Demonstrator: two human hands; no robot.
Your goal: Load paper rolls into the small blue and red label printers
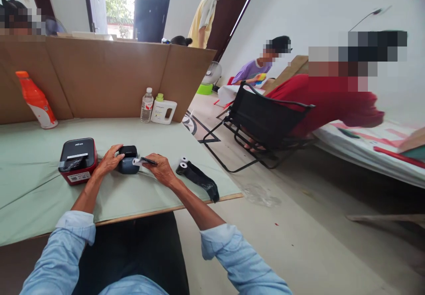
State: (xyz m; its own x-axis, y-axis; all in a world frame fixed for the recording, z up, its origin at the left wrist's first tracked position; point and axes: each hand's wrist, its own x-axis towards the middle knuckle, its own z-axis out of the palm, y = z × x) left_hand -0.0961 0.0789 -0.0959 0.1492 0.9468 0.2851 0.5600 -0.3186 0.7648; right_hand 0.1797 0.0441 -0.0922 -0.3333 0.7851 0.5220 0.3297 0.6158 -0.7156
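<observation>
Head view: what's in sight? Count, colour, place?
Table: 1, green, foreground
Cardboard screen: 1, brown, table's back
Big bottle: 1, orange, left
Water bottle: 1, clear, centre
Handled jug: 1, white, centre
Boxy device: 1, red-black, left
Small device: 1, dark, between hands
Rolls: 2, white ends, right
Strip: 1, black, beside rolls
Folding chair: 1, black, right
Fan: 1, pale, background
People: 5, mixed colours, beyond table
Left hand: 1, blue-sleeved, at small device
Right hand: 1, blue-sleeved, holding dark-and-white item
</observation>
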